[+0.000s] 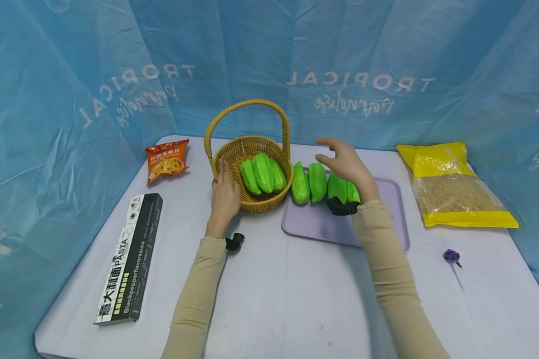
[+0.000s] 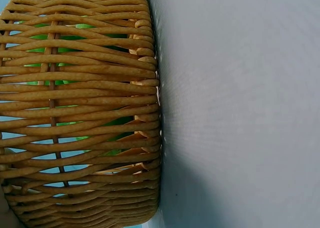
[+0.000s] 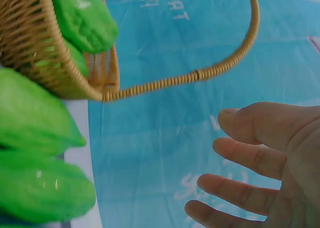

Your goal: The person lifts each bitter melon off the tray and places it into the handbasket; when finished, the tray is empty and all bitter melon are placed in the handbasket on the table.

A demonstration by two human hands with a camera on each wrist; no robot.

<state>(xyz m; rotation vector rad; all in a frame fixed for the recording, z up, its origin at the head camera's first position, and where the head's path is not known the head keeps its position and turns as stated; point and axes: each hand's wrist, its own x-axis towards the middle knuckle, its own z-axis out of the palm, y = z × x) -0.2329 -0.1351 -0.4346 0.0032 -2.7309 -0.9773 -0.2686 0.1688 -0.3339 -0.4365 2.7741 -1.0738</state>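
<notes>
A wicker basket (image 1: 251, 203) with a tall arched handle stands at the back of the table and holds several green star-fruit-like pieces (image 1: 263, 172). Against its left side rests my left hand (image 1: 225, 195), fingers straight along the rim; in the left wrist view the basket's woven wall (image 2: 80, 92) fills the left half. My right hand (image 1: 347, 160) hovers over the purple tray (image 1: 323, 224), fingers spread and nothing between them. Below and left of it several more green pieces (image 1: 317, 182) lie in a row on the tray, partly hidden by the right wrist.
On the left are an orange snack bag (image 1: 167, 160) and a long black-and-white pasta box (image 1: 129, 259). A yellow bag (image 1: 458, 187) lies at the back right, with a purple-wrapped lollipop (image 1: 451, 256) in front of it. Blue cloth (image 1: 269, 65) hangs behind the table.
</notes>
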